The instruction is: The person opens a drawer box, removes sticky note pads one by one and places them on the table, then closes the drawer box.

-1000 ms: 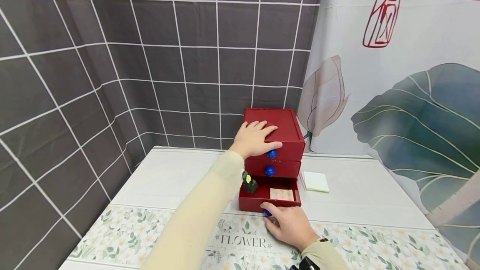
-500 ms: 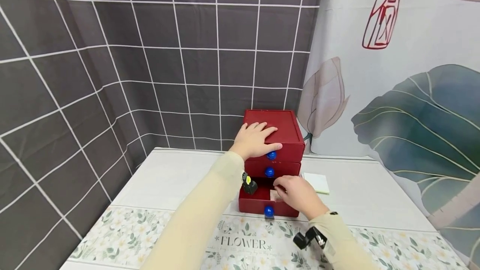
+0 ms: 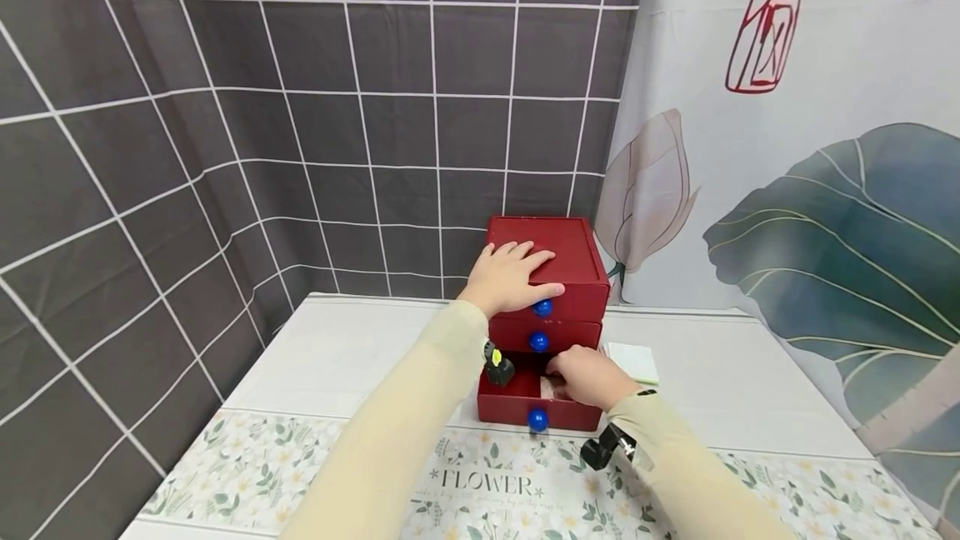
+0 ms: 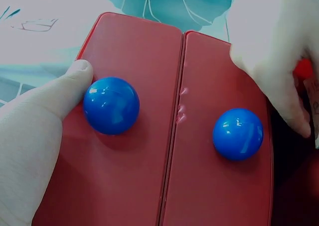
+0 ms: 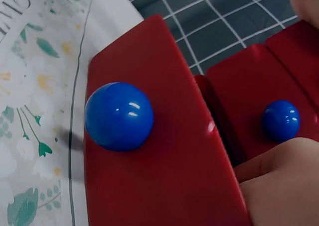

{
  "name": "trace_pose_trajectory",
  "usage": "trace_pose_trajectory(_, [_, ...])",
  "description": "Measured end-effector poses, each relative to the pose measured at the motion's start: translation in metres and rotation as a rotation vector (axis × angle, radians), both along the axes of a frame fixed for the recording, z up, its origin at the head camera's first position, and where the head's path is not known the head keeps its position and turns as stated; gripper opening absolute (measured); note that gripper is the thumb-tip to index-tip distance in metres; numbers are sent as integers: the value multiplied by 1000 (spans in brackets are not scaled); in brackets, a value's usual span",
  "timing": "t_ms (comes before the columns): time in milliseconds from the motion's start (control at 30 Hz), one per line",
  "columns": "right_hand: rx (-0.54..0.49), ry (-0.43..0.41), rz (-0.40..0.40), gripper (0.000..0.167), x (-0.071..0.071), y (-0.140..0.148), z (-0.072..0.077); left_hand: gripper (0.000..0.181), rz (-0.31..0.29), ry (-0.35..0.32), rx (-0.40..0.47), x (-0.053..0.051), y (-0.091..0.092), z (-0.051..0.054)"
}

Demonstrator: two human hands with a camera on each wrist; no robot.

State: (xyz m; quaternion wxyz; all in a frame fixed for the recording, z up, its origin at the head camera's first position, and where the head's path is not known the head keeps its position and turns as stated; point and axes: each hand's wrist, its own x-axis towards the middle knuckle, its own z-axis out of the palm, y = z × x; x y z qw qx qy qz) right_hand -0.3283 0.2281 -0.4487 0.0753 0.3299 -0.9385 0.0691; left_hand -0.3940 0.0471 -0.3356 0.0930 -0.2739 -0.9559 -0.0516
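A red chest of drawers [image 3: 546,255] stands at the back of the table, each drawer with a round blue knob [image 3: 538,342]. My left hand [image 3: 504,280] lies spread on its top, thumb beside the top knob [image 4: 111,105]. The bottom drawer [image 3: 510,409] is pulled out. My right hand [image 3: 596,377] reaches down into it with bent fingers, over a flat pale pink patterned piece [image 3: 548,387] that it partly covers. In the left wrist view, a right fingertip [image 4: 303,129] is close beside that piece [image 4: 314,99]; whether it is pinched cannot be told.
A square white pad of notes [image 3: 633,362] lies on the table right of the chest. A floral cloth strip [image 3: 285,473] with lettering runs along the table's front. Dark grid-patterned fabric [image 3: 390,132] hangs behind, and a printed lotus curtain [image 3: 675,40] hangs at the right.
My right hand has left the bottom drawer's knob and moved up and over the front into the drawer, where it now covers part of the pink piece. My left hand stays put.
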Motion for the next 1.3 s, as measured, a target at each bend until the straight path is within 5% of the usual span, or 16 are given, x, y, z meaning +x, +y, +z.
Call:
trace_pose_trajectory(667, [150, 57, 8, 15, 1, -8, 2, 74, 3, -10, 2, 3, -1, 3])
trace_pose_trajectory(1067, [156, 80, 25, 26, 2, -5, 0, 73, 3, -10, 3, 4, -1, 4])
trace_pose_trajectory(1300, [144, -22, -11, 18, -1, -1, -1, 73, 1, -7, -1, 4, -1, 4])
